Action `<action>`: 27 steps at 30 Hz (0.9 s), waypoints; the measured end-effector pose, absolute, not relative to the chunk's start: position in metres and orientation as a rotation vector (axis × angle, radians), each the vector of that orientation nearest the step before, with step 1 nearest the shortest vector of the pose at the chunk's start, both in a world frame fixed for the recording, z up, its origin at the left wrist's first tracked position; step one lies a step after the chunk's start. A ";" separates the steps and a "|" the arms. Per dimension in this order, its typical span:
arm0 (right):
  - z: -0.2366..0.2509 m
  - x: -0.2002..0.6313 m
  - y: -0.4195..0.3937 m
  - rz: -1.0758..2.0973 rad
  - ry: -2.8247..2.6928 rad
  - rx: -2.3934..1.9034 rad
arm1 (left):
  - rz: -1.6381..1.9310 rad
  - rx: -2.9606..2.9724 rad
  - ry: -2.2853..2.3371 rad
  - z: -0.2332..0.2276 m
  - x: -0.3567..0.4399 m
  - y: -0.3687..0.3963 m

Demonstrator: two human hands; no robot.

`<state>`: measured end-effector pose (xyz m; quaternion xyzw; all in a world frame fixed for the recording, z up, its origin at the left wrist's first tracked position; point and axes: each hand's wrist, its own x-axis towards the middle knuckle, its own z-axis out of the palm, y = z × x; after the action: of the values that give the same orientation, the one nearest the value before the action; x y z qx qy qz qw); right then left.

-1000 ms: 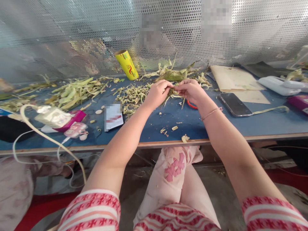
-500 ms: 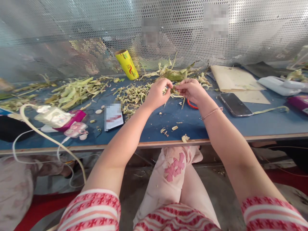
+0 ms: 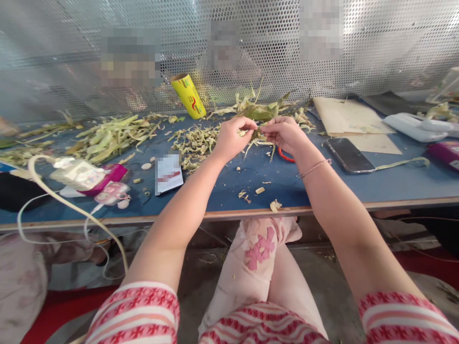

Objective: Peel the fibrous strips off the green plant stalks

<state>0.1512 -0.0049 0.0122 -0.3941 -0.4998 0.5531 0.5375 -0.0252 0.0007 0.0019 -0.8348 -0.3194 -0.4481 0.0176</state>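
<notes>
Pinching one small plant piece (image 3: 257, 133), left hand (image 3: 233, 138) and right hand (image 3: 285, 135) meet fingertip to fingertip, right of the plant pile (image 3: 197, 143). Light, close pinches should limit crumbling.

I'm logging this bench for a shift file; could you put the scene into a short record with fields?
Surface: blue table in front of a perforated metal screen
Left hand: fingertips pinching a small plant piece
Right hand: fingertips at the same piece
Left of the hands: curled plant bits; farther left, a heap of pale strips
Behind the bits: yellow tube
By the right wrist: red loop, partly hidden
Right of the right forearm: dark-screened phone
</notes>
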 end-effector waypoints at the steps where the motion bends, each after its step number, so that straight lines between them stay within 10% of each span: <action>1: 0.012 0.151 -0.005 1.317 -1.188 -0.939 | -1.397 -2.586 -0.995 0.002 -0.025 0.001; 27: 0.012 0.151 -0.005 1.328 -1.189 -0.949 | -1.324 -2.509 -0.862 -0.011 -0.024 0.011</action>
<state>0.1506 -0.0049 0.0122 -0.3978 -0.4985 0.5567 0.5322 -0.0238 0.0113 -0.0109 -0.8429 -0.2896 -0.4448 0.0883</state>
